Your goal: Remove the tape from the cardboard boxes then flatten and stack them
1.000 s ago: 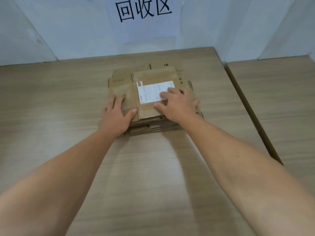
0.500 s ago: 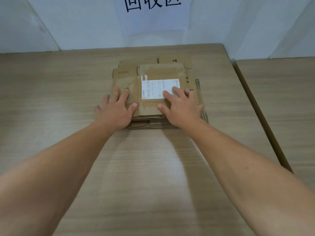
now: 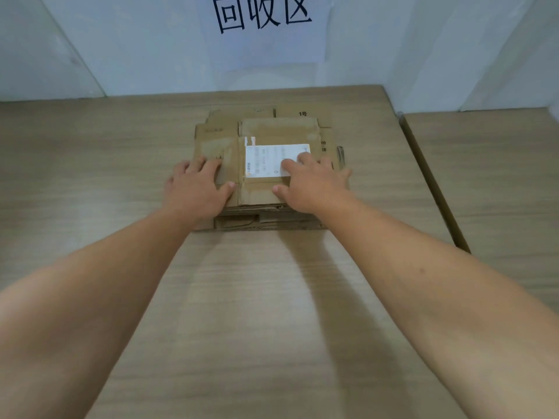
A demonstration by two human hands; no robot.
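With both arms stretched forward, the left hand (image 3: 196, 189) and right hand (image 3: 311, 186) are laid flat, fingers spread, nothing gripped, on the stack of flattened brown cardboard boxes (image 3: 278, 130) on the light wooden tabletop (image 3: 248, 297). The stack's white paper label (image 3: 266, 160) is touched by the right hand. This pose is unchanged from half a second earlier. Bare tabletop is left open left of and nearer than the stack.

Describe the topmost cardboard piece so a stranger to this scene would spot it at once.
Below the wall sign with three large characters, a stack of flattened boxes lies on the wooden table. The topmost piece alone carries a white printed label, which the right hand partly covers.
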